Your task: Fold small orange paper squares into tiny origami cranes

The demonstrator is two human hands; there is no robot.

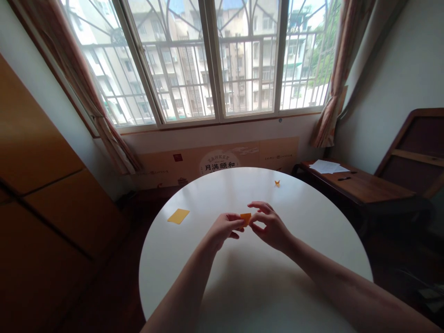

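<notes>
A small folded piece of orange paper (246, 218) is held up over the white round table (166, 273). My left hand (226, 227) pinches it from the left between thumb and fingers. From the other side, the thumb and index finger of my right hand (268, 225) close on its right edge, the other fingers raised. To the left on the tabletop lies a yellow-orange paper sheet (178, 216). A tiny folded orange paper figure (277, 182) stands near the far right of the table.
Behind the table is a barred window (215, 69) with curtains on both sides. A wooden chair or bench (371, 189) at the right bears white papers (326, 166) and a dark pen (344, 178). At left stands a wooden cabinet (38, 185).
</notes>
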